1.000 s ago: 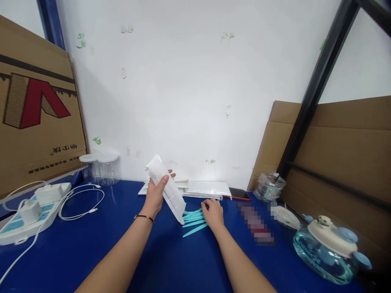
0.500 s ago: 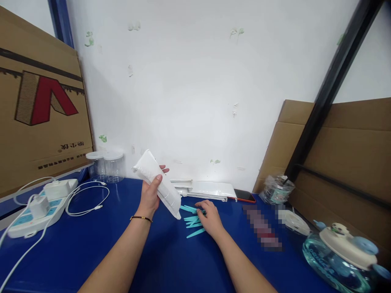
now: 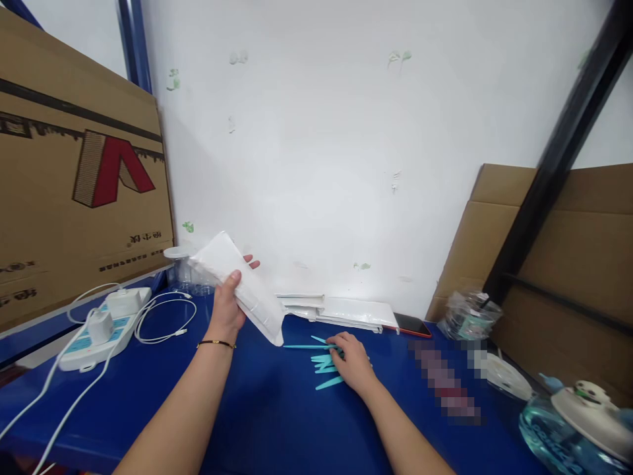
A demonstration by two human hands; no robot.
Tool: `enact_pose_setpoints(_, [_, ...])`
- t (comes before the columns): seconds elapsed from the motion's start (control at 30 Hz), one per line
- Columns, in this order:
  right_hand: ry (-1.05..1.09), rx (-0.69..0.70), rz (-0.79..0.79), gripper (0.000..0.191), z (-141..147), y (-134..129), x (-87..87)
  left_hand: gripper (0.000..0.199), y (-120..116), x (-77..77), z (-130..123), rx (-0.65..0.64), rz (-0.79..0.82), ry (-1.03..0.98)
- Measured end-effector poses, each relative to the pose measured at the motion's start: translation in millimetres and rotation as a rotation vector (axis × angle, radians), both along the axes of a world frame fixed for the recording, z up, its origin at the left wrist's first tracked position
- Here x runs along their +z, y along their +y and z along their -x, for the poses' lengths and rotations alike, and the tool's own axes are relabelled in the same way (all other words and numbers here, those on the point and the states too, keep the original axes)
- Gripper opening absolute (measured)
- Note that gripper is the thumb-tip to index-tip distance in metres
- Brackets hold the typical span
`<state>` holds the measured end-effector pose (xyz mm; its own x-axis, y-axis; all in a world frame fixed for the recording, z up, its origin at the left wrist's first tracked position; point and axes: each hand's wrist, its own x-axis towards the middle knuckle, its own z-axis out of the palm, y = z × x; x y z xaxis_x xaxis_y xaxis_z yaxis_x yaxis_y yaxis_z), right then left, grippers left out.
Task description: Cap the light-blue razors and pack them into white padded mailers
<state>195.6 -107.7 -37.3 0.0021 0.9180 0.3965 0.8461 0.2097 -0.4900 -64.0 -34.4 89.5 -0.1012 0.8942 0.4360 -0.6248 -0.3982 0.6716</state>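
Observation:
My left hand grips a flat white plastic pouch, thumb on the front and fingers behind. The pouch is tilted, its upper end leaning left and its lower end close to the table. To the right, my right hand has its fingers closed over a thin turquoise stick that points left to the pouch's lower end. Beneath and beside those fingers several more turquoise sticks lie on the blue table. The hand covers their right ends.
White flat packs lie along the wall beside a phone. Clear jars, a power strip and white cables stand left. On the right are a bagged cup, a white lid and a teal bottle.
The view has turned slightly left. My left hand has moved left with the pouch, which now overlaps the jars. One turquoise stick now extends leftward from my right hand.

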Motion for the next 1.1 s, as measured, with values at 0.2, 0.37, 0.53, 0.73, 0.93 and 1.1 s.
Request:
enact_pose_setpoints(0.2, [0.021, 0.034, -0.032, 0.028, -2.8, 1.4, -0.2, 0.042, 0.2, -4.6, 26.9, -0.181, 0.143, -0.364])
enact_pose_setpoints(0.37, [0.174, 0.039, -0.107, 0.026, -2.2, -0.3, 5.6, 0.034, 4.2, -28.9, 21.6, -0.248, 0.214, -0.434])
enact_pose_setpoints(0.53, [0.368, 0.070, -0.372, 0.023, 18.7, -19.1, 34.5, 0.028, 2.7, -46.9, -9.4, -0.139, 0.373, -0.457])
enact_pose_setpoints(0.73, [0.165, 0.098, -0.326, 0.016, 35.5, -19.4, 36.6, 0.030, -8.4, -57.5, -44.9, -0.093, 0.452, -0.438])
enact_pose_setpoints(0.93, [0.257, 0.005, -0.220, 0.010, 32.2, -9.7, 26.5, 0.033, -14.8, -58.1, -53.3, -0.127, 0.446, -0.387])
enact_pose_setpoints(1.1, [0.358, 0.108, -0.148, 0.002, 28.9, -9.9, 31.0, 0.033, -13.9, -58.8, -50.8, -0.184, 0.423, -0.358])
